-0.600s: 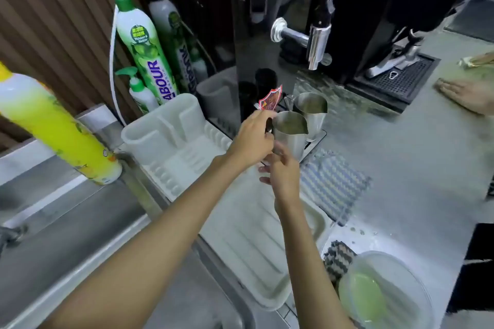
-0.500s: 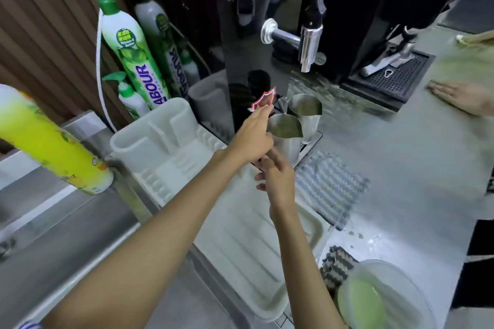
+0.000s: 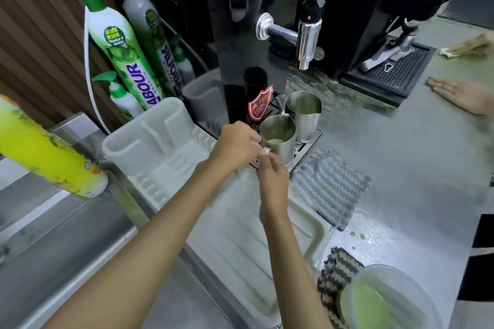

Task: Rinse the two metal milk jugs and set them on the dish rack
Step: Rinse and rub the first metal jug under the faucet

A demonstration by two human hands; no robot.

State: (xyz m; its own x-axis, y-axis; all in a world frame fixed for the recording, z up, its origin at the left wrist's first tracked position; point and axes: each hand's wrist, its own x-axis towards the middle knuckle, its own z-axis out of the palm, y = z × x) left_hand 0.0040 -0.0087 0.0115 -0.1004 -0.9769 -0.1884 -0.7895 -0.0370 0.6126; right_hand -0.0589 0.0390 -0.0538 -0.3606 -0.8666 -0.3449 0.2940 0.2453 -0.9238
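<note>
— While I've got this head feed up, nearest first: bowl (image 3: 374, 299) of pale green liquid bottom right, steel sink (image 3: 80, 262) on the left, and the white dish rack (image 3: 240, 235) running away under both forearms.
— And the hands?
— Left hand (image 3: 235, 147) is curled in against the handle side of the near jug (image 3: 279, 141), gripping it there. The handle itself is hidden. Right hand (image 3: 272, 181) sits just below, fingertips bunched at the jug's lower wall. Steadying or gripping, I can't tell.
— Where's the jug?
— Upright on the black drip tray (image 3: 303, 147), just past the rack's far end. Green dregs in the bottom, so I'd call it unrinsed. Upright makes sense: tip it early and that goes over the rack on the way to the sink.
— The second one?
— Far jug (image 3: 303, 112) stands just behind, possibly touching, with no hand on it. Beyond that, the chrome tap (image 3: 307, 35).
</note>
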